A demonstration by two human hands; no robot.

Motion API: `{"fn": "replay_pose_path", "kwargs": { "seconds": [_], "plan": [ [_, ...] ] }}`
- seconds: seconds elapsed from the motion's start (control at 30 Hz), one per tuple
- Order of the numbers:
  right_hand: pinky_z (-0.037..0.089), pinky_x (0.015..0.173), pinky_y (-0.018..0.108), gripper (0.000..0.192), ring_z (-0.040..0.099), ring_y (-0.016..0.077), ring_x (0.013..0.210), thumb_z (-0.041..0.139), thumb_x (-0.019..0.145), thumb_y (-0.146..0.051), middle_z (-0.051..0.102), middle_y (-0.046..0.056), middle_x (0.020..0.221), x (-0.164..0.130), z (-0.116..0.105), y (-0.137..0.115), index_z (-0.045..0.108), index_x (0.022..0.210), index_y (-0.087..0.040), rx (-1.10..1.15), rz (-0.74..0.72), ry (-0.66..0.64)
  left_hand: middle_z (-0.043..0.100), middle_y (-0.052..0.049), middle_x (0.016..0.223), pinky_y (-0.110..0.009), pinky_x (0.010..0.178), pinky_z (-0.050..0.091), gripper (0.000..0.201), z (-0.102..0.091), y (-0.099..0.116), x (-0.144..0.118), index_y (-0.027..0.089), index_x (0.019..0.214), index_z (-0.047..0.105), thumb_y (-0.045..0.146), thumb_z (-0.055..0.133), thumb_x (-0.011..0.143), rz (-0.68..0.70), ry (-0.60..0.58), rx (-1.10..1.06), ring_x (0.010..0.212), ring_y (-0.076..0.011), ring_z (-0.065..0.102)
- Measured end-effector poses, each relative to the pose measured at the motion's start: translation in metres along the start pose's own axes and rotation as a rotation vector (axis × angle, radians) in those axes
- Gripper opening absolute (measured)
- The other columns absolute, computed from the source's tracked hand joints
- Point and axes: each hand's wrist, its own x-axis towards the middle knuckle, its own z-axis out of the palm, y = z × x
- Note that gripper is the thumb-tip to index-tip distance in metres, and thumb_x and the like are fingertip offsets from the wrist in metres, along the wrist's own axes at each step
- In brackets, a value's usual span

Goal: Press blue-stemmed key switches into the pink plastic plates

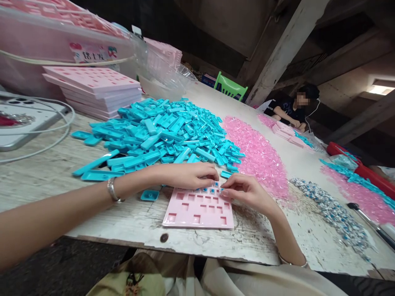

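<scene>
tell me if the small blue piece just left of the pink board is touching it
Apart: the head view shows a strip of whitish tabletop between the small blue piece and the left edge of the pink board

On the worktop (123, 222), small parts (204, 190) sit in the board's (185, 217) far rows; behind the board lies a heap of caps (173, 127), behind-left a stack of panels (95, 82), behind-right a mound of bits (256, 152).

Looking like a small assembly workshop. Showing it through heaped oblong turquoise plastic caps (177, 127), mounded translucent pink plastic pieces (256, 154) and a co-worker (288, 110) along a worn white wooden table (197, 242).
</scene>
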Motion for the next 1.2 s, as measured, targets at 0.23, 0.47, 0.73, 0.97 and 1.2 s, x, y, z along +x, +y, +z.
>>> {"fn": "replay_pose_path", "kwargs": {
  "seconds": [0.23, 0.47, 0.73, 0.97, 1.2],
  "plan": [
    [0.047, 0.072, 0.030, 0.016, 0.064, 0.0184, 0.080, 0.064, 0.089, -0.032, 0.072, 0.004, 0.084, -0.001, 0.001, -0.004, 0.075, 0.085, -0.021, -0.115, -0.125, -0.038, 0.064, -0.006, 0.109, -0.024, 0.093, 0.043, 0.021, 0.002, 0.001, 0.000, 0.016, 0.107, 0.064, 0.017, 0.046, 0.096, -0.002, 0.034, 0.021, 0.105, -0.0182, 0.058],
    [0.047, 0.068, 0.029, 0.017, 0.062, 0.0173, 0.077, 0.060, 0.094, -0.034, 0.067, 0.003, 0.084, -0.001, 0.004, 0.002, 0.070, 0.087, -0.023, -0.240, -0.226, -0.006, 0.064, -0.007, 0.112, -0.027, 0.097, 0.042, 0.019, 0.001, 0.008, 0.000, 0.015, 0.107, 0.063, 0.016, 0.046, 0.097, 0.004, 0.016, 0.051, 0.110, -0.0193, 0.057],
    [0.047, 0.062, 0.024, 0.015, 0.061, 0.0147, 0.069, 0.064, 0.089, -0.034, 0.068, 0.002, 0.080, -0.005, 0.006, -0.006, 0.069, 0.091, -0.021, -0.105, -0.046, -0.068, 0.064, -0.006, 0.107, -0.029, 0.092, 0.043, 0.020, 0.006, 0.001, 0.001, 0.017, 0.103, 0.062, 0.016, 0.044, 0.095, 0.047, 0.058, 0.029, 0.103, -0.0199, 0.057],
    [0.046, 0.063, 0.024, 0.016, 0.059, 0.0139, 0.071, 0.062, 0.089, -0.031, 0.067, 0.002, 0.078, -0.004, 0.007, -0.011, 0.064, 0.078, -0.019, -0.039, -0.003, -0.066, 0.062, -0.007, 0.104, -0.029, 0.091, 0.042, 0.019, 0.008, 0.000, 0.003, 0.017, 0.101, 0.062, 0.018, 0.043, 0.096, 0.042, 0.056, 0.034, 0.102, -0.0203, 0.056],
    [0.046, 0.062, 0.024, 0.013, 0.058, 0.0139, 0.071, 0.061, 0.091, -0.031, 0.066, 0.002, 0.083, -0.003, 0.006, -0.007, 0.064, 0.099, -0.022, -0.071, -0.075, -0.033, 0.061, -0.007, 0.108, -0.027, 0.094, 0.041, 0.020, 0.007, 0.004, 0.003, 0.017, 0.104, 0.061, 0.018, 0.042, 0.097, 0.051, 0.055, 0.034, 0.107, -0.0192, 0.055]
  ]
}}
